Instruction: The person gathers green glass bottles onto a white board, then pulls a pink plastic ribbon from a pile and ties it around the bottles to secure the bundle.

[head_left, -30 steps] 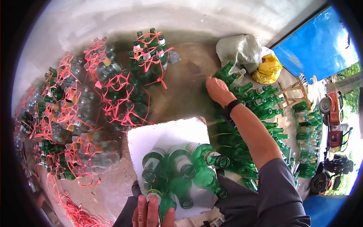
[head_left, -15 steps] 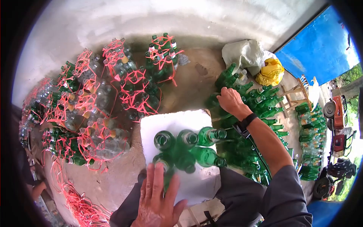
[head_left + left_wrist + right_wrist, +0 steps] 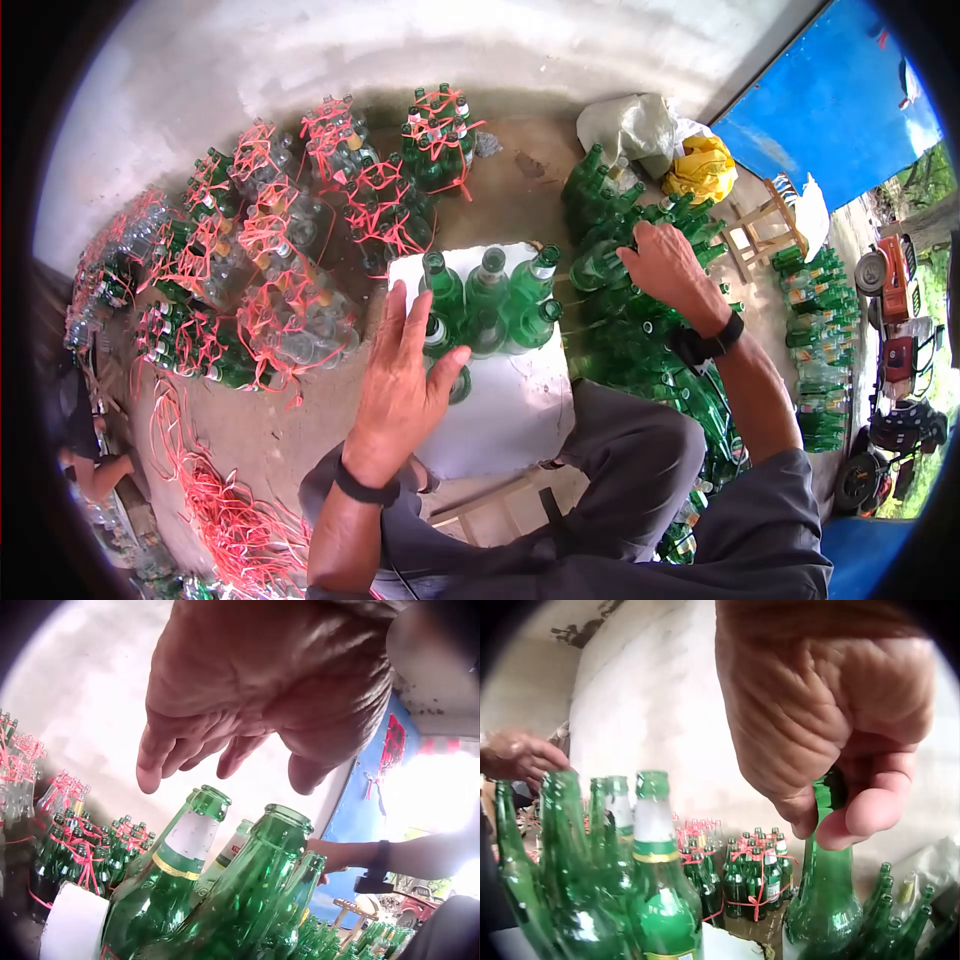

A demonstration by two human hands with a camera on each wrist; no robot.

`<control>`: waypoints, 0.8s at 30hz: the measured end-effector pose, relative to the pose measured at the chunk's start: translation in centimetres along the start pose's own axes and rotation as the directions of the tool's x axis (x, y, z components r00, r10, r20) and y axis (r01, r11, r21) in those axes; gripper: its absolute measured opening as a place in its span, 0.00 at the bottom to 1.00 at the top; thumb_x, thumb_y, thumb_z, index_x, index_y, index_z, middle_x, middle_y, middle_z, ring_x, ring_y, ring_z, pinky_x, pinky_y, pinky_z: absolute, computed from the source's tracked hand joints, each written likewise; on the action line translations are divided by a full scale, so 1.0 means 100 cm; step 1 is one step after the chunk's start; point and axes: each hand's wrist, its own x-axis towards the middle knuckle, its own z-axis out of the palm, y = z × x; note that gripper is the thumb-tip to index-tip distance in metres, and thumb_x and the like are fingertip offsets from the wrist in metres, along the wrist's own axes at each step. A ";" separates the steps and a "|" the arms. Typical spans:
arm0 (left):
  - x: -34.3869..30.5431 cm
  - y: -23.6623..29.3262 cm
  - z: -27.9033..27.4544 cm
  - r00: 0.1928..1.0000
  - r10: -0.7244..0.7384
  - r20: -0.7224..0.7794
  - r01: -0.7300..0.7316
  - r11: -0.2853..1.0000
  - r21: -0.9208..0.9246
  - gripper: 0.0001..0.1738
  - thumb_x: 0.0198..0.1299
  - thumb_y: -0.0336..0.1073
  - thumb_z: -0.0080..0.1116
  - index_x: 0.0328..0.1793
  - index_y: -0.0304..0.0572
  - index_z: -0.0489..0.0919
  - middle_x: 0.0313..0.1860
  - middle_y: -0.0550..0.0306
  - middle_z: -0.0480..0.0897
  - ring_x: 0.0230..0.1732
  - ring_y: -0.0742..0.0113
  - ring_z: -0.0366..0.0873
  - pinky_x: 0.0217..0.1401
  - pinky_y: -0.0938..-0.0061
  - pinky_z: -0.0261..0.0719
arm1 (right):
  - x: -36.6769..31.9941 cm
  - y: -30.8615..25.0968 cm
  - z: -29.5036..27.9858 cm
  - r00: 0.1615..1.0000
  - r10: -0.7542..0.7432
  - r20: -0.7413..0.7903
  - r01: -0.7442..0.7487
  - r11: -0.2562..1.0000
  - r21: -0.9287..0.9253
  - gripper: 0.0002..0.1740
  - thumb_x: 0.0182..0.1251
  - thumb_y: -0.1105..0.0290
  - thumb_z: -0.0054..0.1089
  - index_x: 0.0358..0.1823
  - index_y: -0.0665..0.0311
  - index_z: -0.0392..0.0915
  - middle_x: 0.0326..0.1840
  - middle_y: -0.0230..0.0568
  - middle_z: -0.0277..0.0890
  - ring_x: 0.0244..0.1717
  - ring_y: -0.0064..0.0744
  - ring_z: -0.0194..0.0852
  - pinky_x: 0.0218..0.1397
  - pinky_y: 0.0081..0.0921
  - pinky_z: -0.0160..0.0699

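My left grip [image 3: 395, 400] has moved higher in frame, released, while my right grip [image 3: 825, 712] pinches a green bottle [image 3: 823, 896] by the neck, best kept upright.

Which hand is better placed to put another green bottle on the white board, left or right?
Right, I'd say. The right hand has its grip on a green bottle by the neck, near the white board. The left hand is open and empty by the standing bottles.

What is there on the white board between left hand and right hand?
A group of green bottles stands upright between left hand and right hand; the head view shows this.
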 end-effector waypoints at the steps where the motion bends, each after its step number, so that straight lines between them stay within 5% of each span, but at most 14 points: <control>1: 0.000 0.002 0.000 1.000 0.022 -0.013 -0.021 1.000 0.023 0.38 0.68 0.49 0.58 0.77 0.35 0.61 0.77 0.31 0.59 0.78 0.37 0.58 0.76 0.54 0.61 | -0.012 -0.003 -0.009 1.000 -0.003 0.013 0.004 1.000 -0.009 0.19 0.62 0.62 0.65 0.31 0.74 0.75 0.27 0.63 0.76 0.36 0.63 0.78 0.42 0.52 0.75; 7: 0.001 0.007 0.021 0.999 0.037 -0.022 -0.037 0.999 0.006 0.34 0.72 0.49 0.52 0.76 0.35 0.63 0.76 0.31 0.61 0.77 0.36 0.58 0.76 0.54 0.61 | -0.079 -0.033 -0.035 0.999 -0.025 0.032 0.023 0.997 0.070 0.19 0.61 0.62 0.66 0.29 0.74 0.74 0.24 0.62 0.75 0.34 0.64 0.78 0.40 0.50 0.75; 13: 0.001 0.001 0.035 0.997 -0.036 -0.072 0.039 0.999 0.030 0.35 0.73 0.56 0.48 0.73 0.34 0.67 0.75 0.27 0.62 0.77 0.31 0.55 0.76 0.44 0.57 | -0.120 -0.061 -0.013 0.980 -0.176 0.092 0.163 0.977 0.134 0.20 0.61 0.60 0.66 0.30 0.73 0.74 0.23 0.61 0.76 0.32 0.64 0.78 0.38 0.51 0.77; 16: 0.000 -0.003 0.039 0.997 -0.021 -0.072 0.032 0.987 0.157 0.33 0.75 0.55 0.44 0.75 0.37 0.65 0.76 0.30 0.61 0.79 0.35 0.55 0.77 0.48 0.56 | -0.125 -0.079 0.001 0.967 -0.213 0.140 0.187 0.967 0.175 0.20 0.61 0.60 0.66 0.30 0.74 0.74 0.23 0.62 0.76 0.32 0.64 0.79 0.38 0.52 0.78; 24: 0.004 -0.001 0.033 0.994 0.023 -0.111 -0.016 0.998 0.065 0.31 0.74 0.51 0.47 0.73 0.36 0.67 0.75 0.30 0.63 0.77 0.35 0.57 0.76 0.49 0.59 | -0.113 -0.127 0.028 0.935 -0.330 0.129 0.285 0.917 0.280 0.16 0.63 0.64 0.61 0.30 0.74 0.75 0.25 0.59 0.78 0.30 0.60 0.80 0.37 0.49 0.80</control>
